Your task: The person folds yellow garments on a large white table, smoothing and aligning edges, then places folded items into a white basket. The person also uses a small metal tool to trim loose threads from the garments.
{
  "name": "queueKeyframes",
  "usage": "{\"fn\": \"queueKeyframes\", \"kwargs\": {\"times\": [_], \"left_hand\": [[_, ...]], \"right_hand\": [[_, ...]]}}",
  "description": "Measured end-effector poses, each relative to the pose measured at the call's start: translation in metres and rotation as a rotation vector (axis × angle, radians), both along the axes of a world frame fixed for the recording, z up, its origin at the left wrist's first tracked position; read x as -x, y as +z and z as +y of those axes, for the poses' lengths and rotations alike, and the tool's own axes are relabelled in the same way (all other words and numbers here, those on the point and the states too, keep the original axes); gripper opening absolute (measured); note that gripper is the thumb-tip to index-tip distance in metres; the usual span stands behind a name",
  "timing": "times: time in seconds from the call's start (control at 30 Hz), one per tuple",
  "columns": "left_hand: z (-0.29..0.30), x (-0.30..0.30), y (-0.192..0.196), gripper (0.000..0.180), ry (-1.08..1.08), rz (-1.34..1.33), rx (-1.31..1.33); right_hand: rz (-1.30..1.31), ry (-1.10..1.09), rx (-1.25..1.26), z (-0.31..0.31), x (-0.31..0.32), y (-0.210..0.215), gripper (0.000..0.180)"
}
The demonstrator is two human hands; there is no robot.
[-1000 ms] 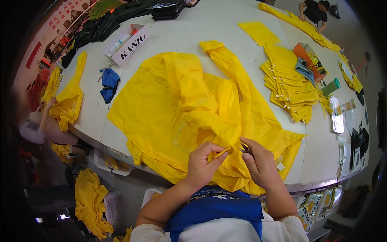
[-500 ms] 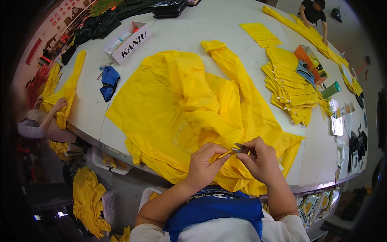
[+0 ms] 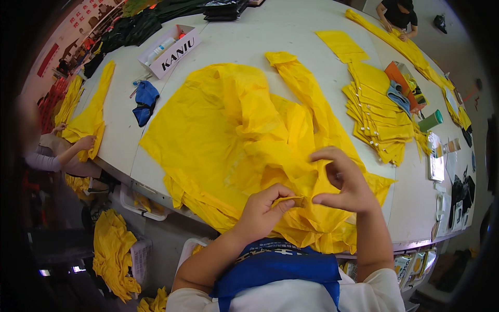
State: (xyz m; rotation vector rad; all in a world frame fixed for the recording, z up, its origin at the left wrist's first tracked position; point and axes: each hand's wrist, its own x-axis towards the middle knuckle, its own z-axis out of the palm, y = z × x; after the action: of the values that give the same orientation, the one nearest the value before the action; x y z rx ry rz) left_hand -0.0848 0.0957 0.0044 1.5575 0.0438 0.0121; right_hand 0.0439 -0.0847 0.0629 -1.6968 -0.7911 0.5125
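The large crumpled yellow fabric garment (image 3: 234, 140) lies spread on the white tabletop (image 3: 270, 36), at its near edge. The left hand (image 3: 262, 210) pinches a fold of it; the right hand (image 3: 343, 179) grips the same fold, beside a stack of flat yellow fabric pieces (image 3: 377, 117)

plain yellow fabric (image 3: 228, 130), blue cloth (image 3: 144, 101), white table (image 3: 270, 36)

Both forearms rise from the lower edge to mid-frame. The left hand (image 3: 262, 210) is curled, thumb and forefinger pinched together. The right hand (image 3: 343, 182) is raised just beside it, fingers arched, thumb pointing left.
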Motion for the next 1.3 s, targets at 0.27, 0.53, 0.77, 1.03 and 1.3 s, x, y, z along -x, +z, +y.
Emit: {"fn": "queueKeyframes", "kwargs": {"times": [0.27, 0.53, 0.77, 1.03, 1.3], "left_hand": [[0.007, -0.003, -0.009, 0.007, 0.241, 0.077, 0.901], [0.033, 0.035, -0.05, 0.02, 0.218, 0.163, 0.86], [0.124, 0.123, -0.146, 0.033, 1.082, 0.193, -0.525], [0.141, 0.102, -0.144, 0.038, 0.918, 0.379, -0.949], [0.157, 0.099, -0.167, 0.044, 0.617, 0.653, -0.957]], "right_hand": [[-0.067, 0.422, 0.089, 0.046, -0.02, -0.005, 0.03], [-0.329, 0.661, 0.243, 0.106, -0.002, -0.006, 0.018], [0.209, 0.658, 0.427, 0.155, 0.023, -0.055, 0.014], [-0.063, 0.651, 0.691, 0.196, 0.038, -0.116, 0.019], [-0.027, 0.553, 0.68, 0.192, 0.043, -0.155, 0.026]]}}
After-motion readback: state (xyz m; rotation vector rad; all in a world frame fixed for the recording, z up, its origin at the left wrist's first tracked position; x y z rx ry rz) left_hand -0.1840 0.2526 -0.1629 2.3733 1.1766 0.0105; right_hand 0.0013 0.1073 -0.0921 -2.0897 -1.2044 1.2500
